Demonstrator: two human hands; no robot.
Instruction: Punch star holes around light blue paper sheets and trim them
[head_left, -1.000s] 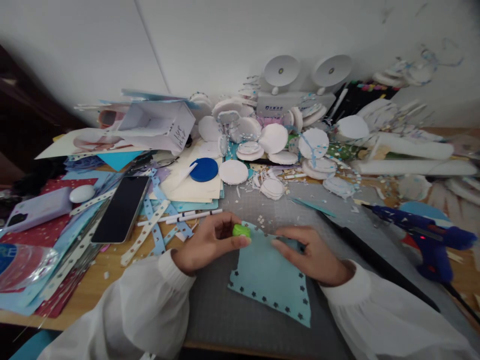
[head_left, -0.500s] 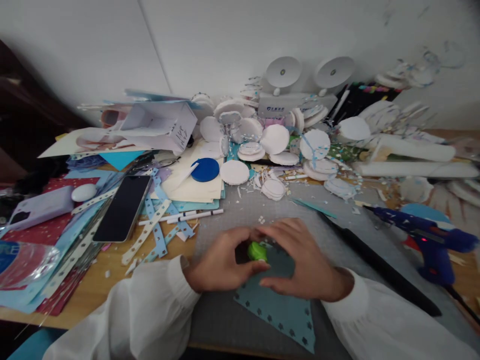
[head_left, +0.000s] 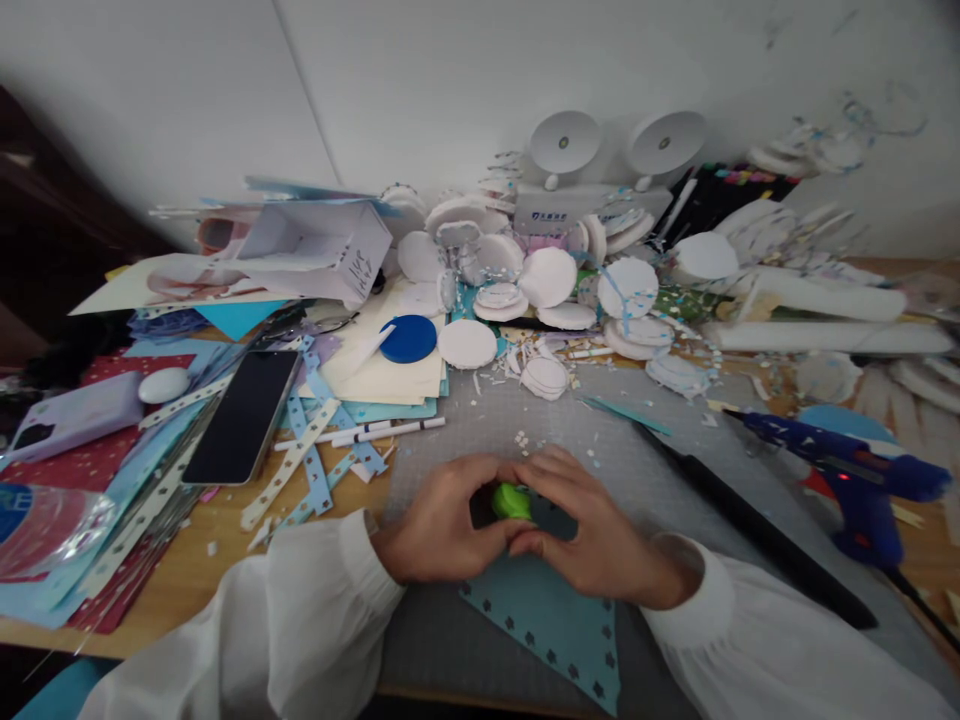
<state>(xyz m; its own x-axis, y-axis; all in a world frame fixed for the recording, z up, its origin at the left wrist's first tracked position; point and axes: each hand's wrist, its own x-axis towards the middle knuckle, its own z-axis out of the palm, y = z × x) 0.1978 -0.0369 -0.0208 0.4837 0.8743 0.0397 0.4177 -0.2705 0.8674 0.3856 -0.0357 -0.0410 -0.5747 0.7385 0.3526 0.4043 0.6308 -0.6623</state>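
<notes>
A small bright green tool (head_left: 512, 502) sits between my two hands near the mat's front. My left hand (head_left: 448, 520) curls round its left side, thumb at its lower edge, gripping it. My right hand (head_left: 589, 525) is bent toward it from the right, its fingertips and thumb meeting those of my left hand; what they pinch is hidden. Beneath both hands lies a light blue paper piece (head_left: 551, 630), with flower-shaped holes along its lower edges. The tool's underside, at the paper's upper part, is hidden by my fingers.
A black-handled knife or scissors (head_left: 750, 520) and a blue glue gun (head_left: 862, 475) lie to the right. On the left are a phone (head_left: 244, 415), punched strips (head_left: 311, 460) and coloured paper. White discs (head_left: 547, 278) crowd the back, near an open box (head_left: 315, 240).
My right hand has moved left and its thumb has closed in toward my left thumb. The blue paper has shifted slightly left and down.
</notes>
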